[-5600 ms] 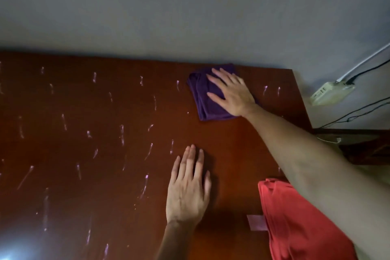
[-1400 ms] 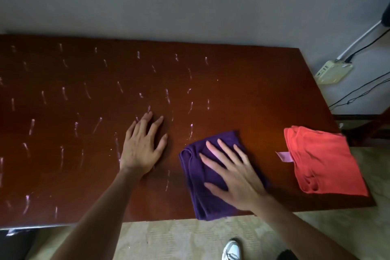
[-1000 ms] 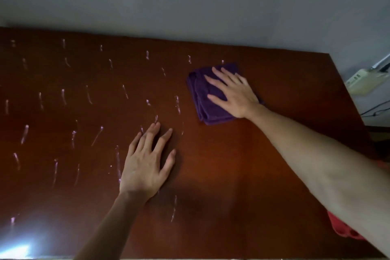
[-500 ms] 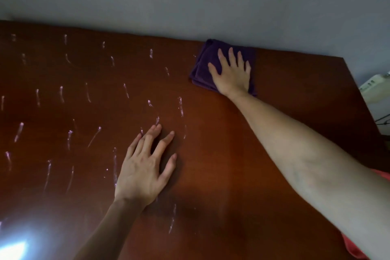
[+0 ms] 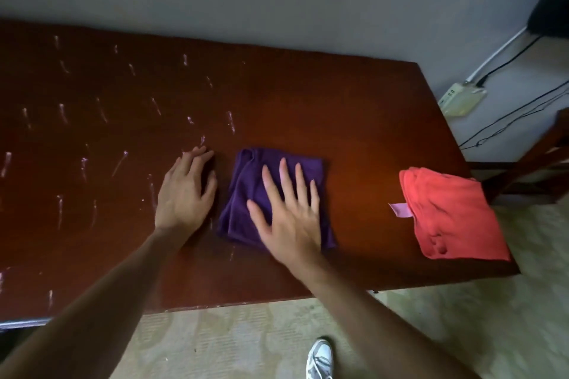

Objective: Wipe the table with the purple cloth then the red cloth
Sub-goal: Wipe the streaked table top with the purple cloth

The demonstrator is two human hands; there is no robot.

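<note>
My right hand (image 5: pixel 289 218) presses flat, unclenched, on the purple cloth (image 5: pixel 246 191); the streaks (image 5: pixel 123 160) probably left to wipe lie toward the surface's (image 5: pixel 354 120) left edge, beyond my flat left hand (image 5: pixel 184 194).

My right hand (image 5: pixel 289 215) lies palm down, fingers spread wide and pointing to about twelve o'clock, thumb out toward ten; nothing is gripped. Its bare forearm runs back to five o'clock and leaves the view at the bottom edge. My left hand (image 5: pixel 184 194) lies just beside it at nine o'clock, also flat and palm down, fingers close together aiming at one o'clock. That forearm stretches away to seven o'clock.
</note>
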